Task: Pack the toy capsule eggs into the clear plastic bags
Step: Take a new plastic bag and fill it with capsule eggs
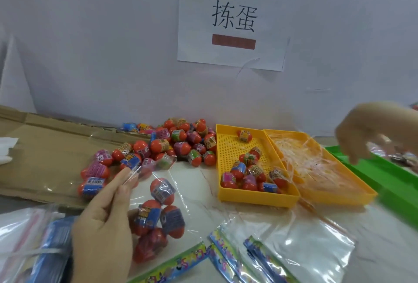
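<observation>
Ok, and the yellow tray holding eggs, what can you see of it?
The yellow tray looks like moulded plastic: rectangular, low rim, floor perforated with small holes. It lies flat, right of the loose egg pile. Capsule eggs cluster at its near end; one egg sits alone at the far end. Its right side abuts a second yellow tray of pale strands.

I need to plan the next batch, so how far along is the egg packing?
Done: one filled bag lies on the cardboard. In hand: the left hand pinches a clear bag holding several capsule eggs. Left: a loose egg pile by the wall, more in the yellow tray, and empty bags in front.
</observation>
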The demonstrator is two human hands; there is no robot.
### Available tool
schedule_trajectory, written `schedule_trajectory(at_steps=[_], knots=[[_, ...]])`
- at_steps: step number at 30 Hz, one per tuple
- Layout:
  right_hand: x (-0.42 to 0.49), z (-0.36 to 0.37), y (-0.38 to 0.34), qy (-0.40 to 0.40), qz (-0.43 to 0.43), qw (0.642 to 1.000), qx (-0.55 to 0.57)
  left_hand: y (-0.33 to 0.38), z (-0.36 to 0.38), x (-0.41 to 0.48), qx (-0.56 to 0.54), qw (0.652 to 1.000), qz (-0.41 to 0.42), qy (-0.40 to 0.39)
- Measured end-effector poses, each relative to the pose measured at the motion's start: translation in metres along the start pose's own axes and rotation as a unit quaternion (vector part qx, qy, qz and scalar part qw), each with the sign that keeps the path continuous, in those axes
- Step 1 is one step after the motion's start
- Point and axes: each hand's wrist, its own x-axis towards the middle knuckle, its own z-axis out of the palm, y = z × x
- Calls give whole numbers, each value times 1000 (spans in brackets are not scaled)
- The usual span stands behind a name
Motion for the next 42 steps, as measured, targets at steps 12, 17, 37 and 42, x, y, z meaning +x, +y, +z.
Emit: schedule_trajectory(at_steps=[12, 17, 37, 42], knots=[[-30, 124, -59, 150, -394, 803, 422, 14, 7, -8, -17, 997, -53, -45], [3, 214, -116, 168, -412, 835, 325, 26, 10, -17, -41, 994, -26, -101], [22, 228, -124, 127, -431, 727, 519, 26, 9, -17, -79, 970, -172, -152], [27, 230, -124, 169, -425, 719, 524, 24, 8, -13, -105, 977, -148, -109]])
